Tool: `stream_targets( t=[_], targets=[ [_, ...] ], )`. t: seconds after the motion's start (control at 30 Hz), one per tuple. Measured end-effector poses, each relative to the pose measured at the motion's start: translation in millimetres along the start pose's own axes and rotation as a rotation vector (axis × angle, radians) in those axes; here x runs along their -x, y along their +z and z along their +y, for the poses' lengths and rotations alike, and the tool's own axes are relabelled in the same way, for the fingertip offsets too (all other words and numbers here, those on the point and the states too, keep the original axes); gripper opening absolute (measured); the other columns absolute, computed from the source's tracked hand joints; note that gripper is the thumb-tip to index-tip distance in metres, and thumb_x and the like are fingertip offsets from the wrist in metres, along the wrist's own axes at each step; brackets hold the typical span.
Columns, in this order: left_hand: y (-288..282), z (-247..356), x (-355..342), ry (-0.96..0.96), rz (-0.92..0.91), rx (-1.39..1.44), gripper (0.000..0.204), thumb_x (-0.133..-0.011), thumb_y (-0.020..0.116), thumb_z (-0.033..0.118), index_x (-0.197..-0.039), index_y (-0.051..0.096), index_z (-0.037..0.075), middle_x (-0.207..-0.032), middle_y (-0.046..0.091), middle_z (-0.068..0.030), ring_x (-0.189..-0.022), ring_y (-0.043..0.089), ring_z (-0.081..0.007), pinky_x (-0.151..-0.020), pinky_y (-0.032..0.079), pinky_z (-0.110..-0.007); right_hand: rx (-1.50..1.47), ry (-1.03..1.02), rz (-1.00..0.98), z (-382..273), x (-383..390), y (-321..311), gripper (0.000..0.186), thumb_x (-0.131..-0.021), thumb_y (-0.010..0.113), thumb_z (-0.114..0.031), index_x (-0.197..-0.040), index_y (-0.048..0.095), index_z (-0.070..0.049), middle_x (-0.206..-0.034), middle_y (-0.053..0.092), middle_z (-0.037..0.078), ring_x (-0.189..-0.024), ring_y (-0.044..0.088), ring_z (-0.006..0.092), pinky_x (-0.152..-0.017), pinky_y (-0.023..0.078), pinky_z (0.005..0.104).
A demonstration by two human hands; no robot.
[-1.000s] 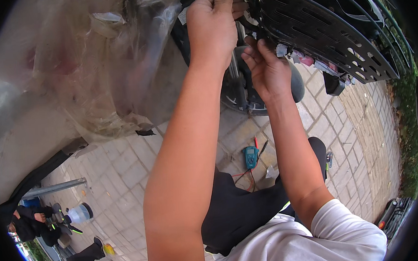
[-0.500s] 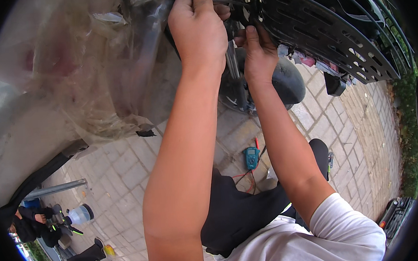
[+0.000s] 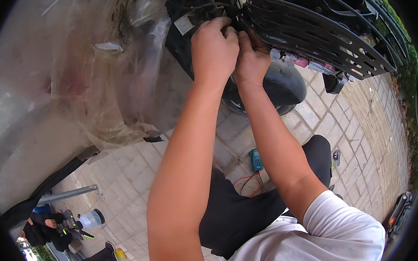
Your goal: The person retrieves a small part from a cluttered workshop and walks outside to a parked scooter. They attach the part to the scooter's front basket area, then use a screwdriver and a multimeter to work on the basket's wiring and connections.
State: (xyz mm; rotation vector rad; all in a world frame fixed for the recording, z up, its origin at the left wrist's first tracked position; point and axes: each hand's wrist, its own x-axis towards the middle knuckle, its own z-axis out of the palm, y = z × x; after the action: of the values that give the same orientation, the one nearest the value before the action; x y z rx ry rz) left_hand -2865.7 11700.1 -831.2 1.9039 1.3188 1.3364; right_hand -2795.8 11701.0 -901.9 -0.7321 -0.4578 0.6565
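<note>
My left hand (image 3: 215,51) is curled closed, its fingertips tucked in among dark parts of a vehicle. My right hand (image 3: 252,63) is close against it on the right, also closed, its thumb pointing up. What the fingers pinch is hidden behind the hands. Just above them runs a thin black cable (image 3: 206,6). A black housing with a white label (image 3: 183,24) lies beside my left hand. To the right of my right hand is a black slotted rack (image 3: 308,26), and below it a dark rounded mudguard (image 3: 285,83).
Cloudy plastic sheeting (image 3: 101,89) covers the left side. On the paving below lies a teal multimeter (image 3: 256,160) with red and black leads. A small tool (image 3: 336,157) lies right of my knee. Other people and a clear bottle (image 3: 91,219) appear at lower left.
My left hand has come down and right, away from the cable it was pinching higher up, and is now beside my right hand. My right hand has shifted slightly left and down.
</note>
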Motion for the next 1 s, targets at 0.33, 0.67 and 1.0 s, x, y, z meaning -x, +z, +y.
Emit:
stream_targets(
  t=[0.33,0.67,1.0],
  targets=[
    [22.5,2.8,-30.7,-0.028,-0.196,-0.261,0.022,-0.078,0.064,0.016,-0.092,0.071,0.001,-0.083,0.069,-0.0197,-0.081,0.068,-0.0352,-0.072,0.051,-0.039,-0.019,0.235,0.093,-11.3,0.5,-4.7,0.013,-0.089,0.064,-0.011,-0.090,0.063,0.002,-0.079,0.065,0.003,-0.068,0.059,0.0114,-0.060,0.048,0.0290],
    [32.5,-7.9,-31.1,0.237,-0.280,-0.081,0.034,-0.079,0.064,-0.005,-0.113,0.063,-0.005,-0.106,0.068,-0.0093,-0.089,0.062,-0.0184,-0.080,0.049,-0.030,-0.078,0.169,0.004,2.2,2.6,-20.8,0.014,-0.080,0.062,-0.003,-0.092,0.066,0.003,-0.082,0.069,0.017,-0.079,0.069,0.0294,-0.071,0.051,0.0377],
    [34.8,-14.5,-37.8,0.220,-0.266,-0.152,0.026,-0.084,0.064,0.005,-0.103,0.066,-0.012,-0.092,0.068,-0.0113,-0.074,0.061,-0.0157,-0.063,0.047,-0.027,0.108,-0.182,0.169,12.6,8.3,-27.8,0.024,-0.074,0.072,-0.010,-0.092,0.068,0.005,-0.084,0.068,0.022,-0.079,0.067,0.0365,-0.070,0.052,0.0405]
  ],
)
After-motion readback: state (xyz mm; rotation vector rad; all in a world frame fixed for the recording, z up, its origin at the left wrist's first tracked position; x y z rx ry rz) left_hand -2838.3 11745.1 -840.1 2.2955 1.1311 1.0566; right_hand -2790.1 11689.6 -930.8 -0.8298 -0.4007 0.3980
